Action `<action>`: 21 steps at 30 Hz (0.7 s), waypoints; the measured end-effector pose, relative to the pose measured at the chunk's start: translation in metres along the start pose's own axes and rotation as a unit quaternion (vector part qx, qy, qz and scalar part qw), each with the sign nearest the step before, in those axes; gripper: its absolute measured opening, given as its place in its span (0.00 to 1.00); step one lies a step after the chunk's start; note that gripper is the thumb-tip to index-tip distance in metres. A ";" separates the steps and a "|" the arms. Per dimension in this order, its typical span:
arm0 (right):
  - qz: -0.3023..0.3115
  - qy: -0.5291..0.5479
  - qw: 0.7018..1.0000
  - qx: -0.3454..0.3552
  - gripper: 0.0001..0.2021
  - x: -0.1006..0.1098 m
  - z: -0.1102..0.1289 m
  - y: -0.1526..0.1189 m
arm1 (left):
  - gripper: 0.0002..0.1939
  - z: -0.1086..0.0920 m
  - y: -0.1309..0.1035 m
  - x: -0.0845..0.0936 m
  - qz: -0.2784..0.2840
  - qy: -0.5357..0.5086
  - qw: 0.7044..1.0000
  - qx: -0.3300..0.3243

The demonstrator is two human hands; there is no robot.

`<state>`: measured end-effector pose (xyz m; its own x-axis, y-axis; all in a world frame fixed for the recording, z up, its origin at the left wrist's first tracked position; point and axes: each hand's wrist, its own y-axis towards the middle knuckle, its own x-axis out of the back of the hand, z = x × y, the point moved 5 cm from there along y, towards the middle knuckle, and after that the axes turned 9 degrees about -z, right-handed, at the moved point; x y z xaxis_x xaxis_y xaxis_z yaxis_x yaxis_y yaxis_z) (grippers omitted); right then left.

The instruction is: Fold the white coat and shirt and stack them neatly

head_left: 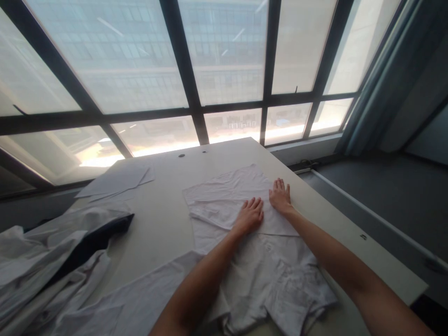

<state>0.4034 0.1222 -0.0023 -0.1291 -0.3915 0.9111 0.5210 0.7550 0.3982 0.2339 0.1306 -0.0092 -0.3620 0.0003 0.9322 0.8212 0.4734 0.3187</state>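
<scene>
A wrinkled white garment [280, 275] lies spread over the white table [157, 224], its far part flat and its near part bunched. My left hand [249, 215] rests palm down on the middle of the cloth, fingers stretched out. Just to the right and a little farther away, my right hand [280, 195] lies flat at the garment's right edge, fingers pointing away from me. Neither hand grips the cloth. A sleeve-like white part [150, 289] reaches toward the lower left, partly behind my left forearm.
Piled white clothes [63, 252] with a dark piece [101, 238] lie at the left. White sheets [115, 182] rest at the far left of the table. Large windows [227, 56] stand beyond, a curtain [385, 70] at the right. A pale rail [367, 212] runs beside the table.
</scene>
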 end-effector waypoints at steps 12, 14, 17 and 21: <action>0.066 0.037 0.994 0.073 0.31 0.002 0.002 -0.062 | 0.30 0.000 -0.001 -0.002 0.002 0.014 1.000 0.004; 0.071 0.034 0.994 0.071 0.31 0.004 0.002 -0.060 | 0.30 0.000 -0.002 -0.001 0.003 0.014 1.000 0.008; 0.074 0.031 0.994 0.071 0.32 0.006 0.005 -0.060 | 0.30 0.000 -0.002 -0.002 0.009 0.012 1.000 0.021; 0.077 0.029 0.994 0.071 0.32 0.003 0.003 -0.061 | 0.30 0.010 -0.005 0.000 0.030 0.013 0.999 0.026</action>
<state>0.3681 0.0765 -0.0236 -0.0069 -0.2916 0.9565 0.4051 0.8737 0.2693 0.2254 0.1368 -0.0127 -0.2998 0.0077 0.9540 0.8172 0.5181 0.2526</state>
